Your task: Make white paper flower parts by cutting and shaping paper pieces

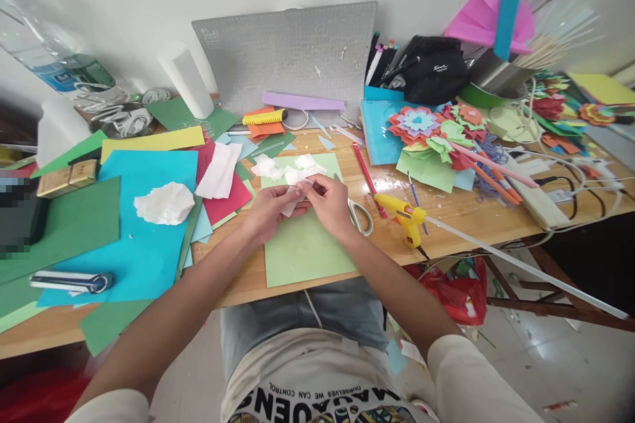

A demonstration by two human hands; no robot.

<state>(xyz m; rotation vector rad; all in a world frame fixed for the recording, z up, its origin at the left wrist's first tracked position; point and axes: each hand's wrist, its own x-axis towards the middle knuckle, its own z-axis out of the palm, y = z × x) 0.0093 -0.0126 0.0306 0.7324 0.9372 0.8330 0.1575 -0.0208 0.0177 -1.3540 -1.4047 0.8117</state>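
My left hand (272, 211) and my right hand (327, 201) meet over a light green paper sheet (307, 251). Between their pinched fingers is a small piece of white tissue paper (289, 207). Just beyond the fingertips lie several loose white tissue pieces (268, 166). Partly behind my right hand rest scissors (361, 217), their handles showing. Off to the left, a folded white tissue (219, 170) lies on red paper, and a crumpled white tissue wad (166, 203) sits on a blue sheet (143, 271).
To the right lie a yellow glue gun (404, 215), a red pen (364, 172) and layered paper flowers (421, 122). A grey cutting mat (292, 56) leans against the wall. At left are a stapler (72, 281) and a gold box (68, 178). A power strip (536, 201) with cables stands far right.
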